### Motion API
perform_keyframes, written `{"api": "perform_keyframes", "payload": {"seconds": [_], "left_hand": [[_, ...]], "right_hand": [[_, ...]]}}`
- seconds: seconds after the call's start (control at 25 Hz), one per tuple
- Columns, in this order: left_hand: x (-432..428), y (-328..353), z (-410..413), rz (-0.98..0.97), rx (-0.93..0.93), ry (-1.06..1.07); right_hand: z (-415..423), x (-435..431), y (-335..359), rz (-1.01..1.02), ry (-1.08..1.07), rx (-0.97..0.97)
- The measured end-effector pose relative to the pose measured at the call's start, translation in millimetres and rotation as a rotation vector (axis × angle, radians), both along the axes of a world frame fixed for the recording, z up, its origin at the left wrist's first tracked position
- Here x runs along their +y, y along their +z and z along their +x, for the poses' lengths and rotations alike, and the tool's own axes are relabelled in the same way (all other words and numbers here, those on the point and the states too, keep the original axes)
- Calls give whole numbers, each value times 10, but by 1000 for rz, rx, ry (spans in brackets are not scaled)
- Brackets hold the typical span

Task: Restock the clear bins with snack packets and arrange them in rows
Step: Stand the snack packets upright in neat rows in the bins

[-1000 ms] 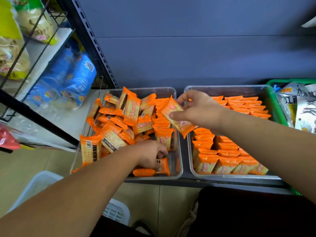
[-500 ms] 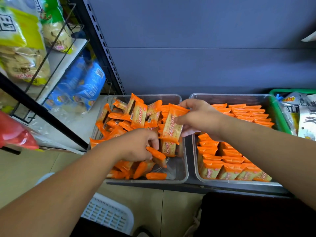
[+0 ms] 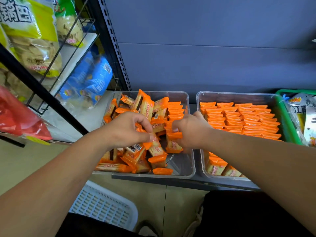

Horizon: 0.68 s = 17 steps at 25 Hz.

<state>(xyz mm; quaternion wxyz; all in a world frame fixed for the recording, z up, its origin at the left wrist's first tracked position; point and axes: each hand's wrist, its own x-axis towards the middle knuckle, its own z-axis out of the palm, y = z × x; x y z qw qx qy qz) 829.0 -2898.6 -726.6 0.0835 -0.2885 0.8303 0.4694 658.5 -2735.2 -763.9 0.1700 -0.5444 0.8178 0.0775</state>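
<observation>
Left bin (image 3: 191, 168): my right hand (image 3: 192, 130) pinches a packet (image 3: 173, 145) upright, just on my side of the standing row (image 3: 176, 112). My left hand (image 3: 126, 129), fingers (image 3: 145, 124) curled, seemingly pinches a second packet (image 3: 155, 148) beside it.

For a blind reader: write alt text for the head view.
Two bare hands work in a clear plastic bin of jumbled orange snack packets: the left hand pinches one packet, the right hand holds another packet. The neighbouring clear bin holds neat packet rows.

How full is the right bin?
Nearly full: right bin shows tidy rows of orange packets back to front; forearm hides part.
</observation>
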Motion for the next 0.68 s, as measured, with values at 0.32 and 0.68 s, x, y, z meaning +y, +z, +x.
{"api": "perform_keyframes", "payload": {"seconds": [0.32,0.68], "left_hand": [[-96,-36,5,110,13,73],[24,-68,-97,123,16,36]], "right_hand": [[144,-116,-178,150,7,209],[-89,-33,254,-199,-328,-575]]}}
